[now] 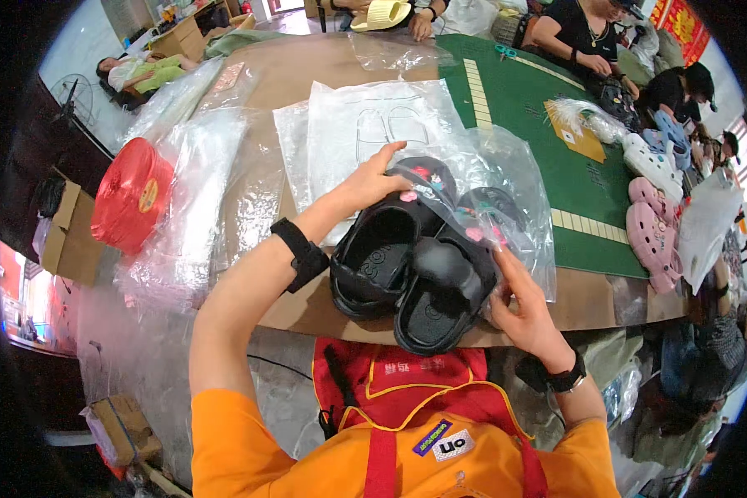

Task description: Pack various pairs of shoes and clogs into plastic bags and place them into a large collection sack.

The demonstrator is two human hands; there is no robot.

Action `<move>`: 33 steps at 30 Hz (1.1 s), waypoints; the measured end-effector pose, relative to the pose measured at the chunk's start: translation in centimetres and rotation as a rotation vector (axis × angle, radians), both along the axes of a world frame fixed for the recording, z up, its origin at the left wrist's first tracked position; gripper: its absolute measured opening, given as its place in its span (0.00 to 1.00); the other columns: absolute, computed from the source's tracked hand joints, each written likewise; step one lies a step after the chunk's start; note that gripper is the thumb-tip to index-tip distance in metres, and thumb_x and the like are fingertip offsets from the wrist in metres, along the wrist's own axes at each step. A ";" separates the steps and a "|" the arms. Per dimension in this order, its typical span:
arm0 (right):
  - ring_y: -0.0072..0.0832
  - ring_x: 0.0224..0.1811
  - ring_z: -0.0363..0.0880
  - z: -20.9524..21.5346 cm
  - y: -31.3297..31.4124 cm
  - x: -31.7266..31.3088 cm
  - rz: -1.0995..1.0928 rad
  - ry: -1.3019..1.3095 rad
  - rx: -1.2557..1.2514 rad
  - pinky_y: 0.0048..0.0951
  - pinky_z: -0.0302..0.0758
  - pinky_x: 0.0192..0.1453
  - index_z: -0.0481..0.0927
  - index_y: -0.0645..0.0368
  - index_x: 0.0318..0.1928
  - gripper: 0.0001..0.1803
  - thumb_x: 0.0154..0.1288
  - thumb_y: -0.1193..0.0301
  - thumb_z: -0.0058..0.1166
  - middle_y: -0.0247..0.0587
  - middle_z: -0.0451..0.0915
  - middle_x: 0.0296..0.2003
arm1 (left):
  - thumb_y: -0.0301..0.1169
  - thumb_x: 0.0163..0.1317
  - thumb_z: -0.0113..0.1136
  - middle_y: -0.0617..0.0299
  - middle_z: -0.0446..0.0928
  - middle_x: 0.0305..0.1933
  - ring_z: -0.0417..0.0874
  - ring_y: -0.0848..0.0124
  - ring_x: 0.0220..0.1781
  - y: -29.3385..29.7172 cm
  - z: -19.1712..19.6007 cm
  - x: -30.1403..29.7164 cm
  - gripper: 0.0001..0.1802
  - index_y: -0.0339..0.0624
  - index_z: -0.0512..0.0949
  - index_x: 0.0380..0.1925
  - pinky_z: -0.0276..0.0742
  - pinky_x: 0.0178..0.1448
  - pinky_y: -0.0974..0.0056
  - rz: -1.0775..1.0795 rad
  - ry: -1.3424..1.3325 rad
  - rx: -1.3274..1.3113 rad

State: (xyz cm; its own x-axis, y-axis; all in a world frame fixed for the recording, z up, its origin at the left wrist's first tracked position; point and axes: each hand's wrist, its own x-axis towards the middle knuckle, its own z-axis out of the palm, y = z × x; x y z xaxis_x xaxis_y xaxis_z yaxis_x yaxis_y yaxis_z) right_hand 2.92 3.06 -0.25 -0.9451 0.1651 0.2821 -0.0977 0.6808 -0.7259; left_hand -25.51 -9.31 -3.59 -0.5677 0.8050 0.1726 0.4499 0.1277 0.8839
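Note:
In front of me a pair of black clogs lies side by side, toes pointing away: the left clog and the right clog. Small coloured charms dot their toe ends, which are at least partly covered by a clear plastic bag. My left hand grips the left clog near its toe, with the index finger stretched out past it. Against the outer side of the right clog, my right hand presses with its fingers, next to the bag. Beneath and beyond lie white printed bags.
A red tape roll and clear plastic bags lie at left. Pink clogs and white clogs line the right side of a green mat. Other people sit around the table's far and right edges.

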 end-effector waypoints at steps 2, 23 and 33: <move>0.46 0.64 0.59 0.2 0.2 0.0 0.041 0.017 -0.002 0.34 0.60 0.62 0.58 0.65 0.61 0.32 0.52 0.83 0.44 0.57 0.61 0.59 | 0.33 0.57 0.50 0.51 0.72 0.53 0.73 0.62 0.53 0.5 0.5 -1.1 0.24 0.39 0.68 0.54 0.67 0.55 0.62 0.000 -0.049 -0.227; 0.47 0.57 0.67 -1.4 0.5 -0.5 0.204 0.024 0.268 0.30 0.71 0.49 0.57 0.64 0.61 0.35 0.48 0.85 0.43 0.59 0.61 0.58 | 0.32 0.67 0.40 0.54 0.75 0.29 0.74 0.70 0.31 -10.1 -2.1 2.5 0.14 0.33 0.72 0.37 0.69 0.37 0.66 0.486 0.291 0.237; 0.35 0.54 0.67 -4.0 -0.9 2.1 -0.139 -0.340 -0.422 0.28 0.69 0.48 0.43 0.58 0.67 0.41 0.52 0.83 0.43 0.51 0.51 0.63 | 0.40 0.67 0.41 0.64 0.73 0.44 0.72 0.75 0.44 -10.9 -1.7 3.5 0.18 0.42 0.67 0.50 0.69 0.47 0.65 0.483 -0.436 0.039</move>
